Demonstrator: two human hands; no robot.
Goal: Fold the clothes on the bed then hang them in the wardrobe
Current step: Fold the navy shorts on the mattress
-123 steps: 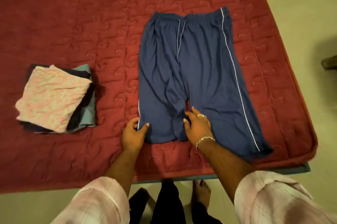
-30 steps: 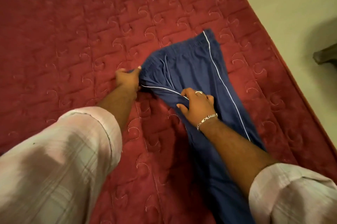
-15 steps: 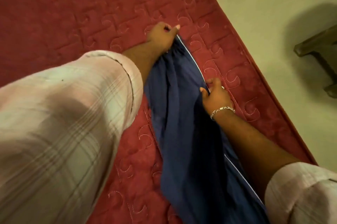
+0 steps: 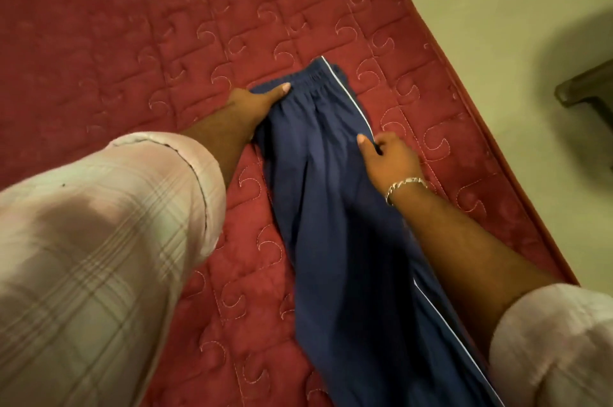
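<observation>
A pair of blue trousers (image 4: 331,207) lies folded lengthwise into one long narrow strip on the red quilted bed (image 4: 132,41), running from the elastic waistband (image 4: 311,78) at the far end down toward the lower edge of the view, where the legs pass out of sight. A thin white stripe (image 4: 351,101) runs along the right-hand edge of the strip, from the waistband past the right hand and on toward the bottom right corner. The left hand (image 4: 255,101) rests at the left corner of the waistband, thumb laid flat on top of the cloth and pointing along the band; its other fingers are hidden behind the hand and the fabric, so whether they curl under the edge cannot be told. The right hand (image 4: 388,158) is at the striped edge a little below the waistband, fingers curled and thumb pressed to them, pinching the cloth at the stripe. A silver bracelet (image 4: 404,186) circles the right wrist. Both forearms are bare, with pale checked sleeves (image 4: 99,240) rolled up above them. The trousers lie near the right side of the bed, beyond which a pale floor (image 4: 497,25) shows, with part of a dark piece of furniture (image 4: 590,88) at the right edge of the view.
</observation>
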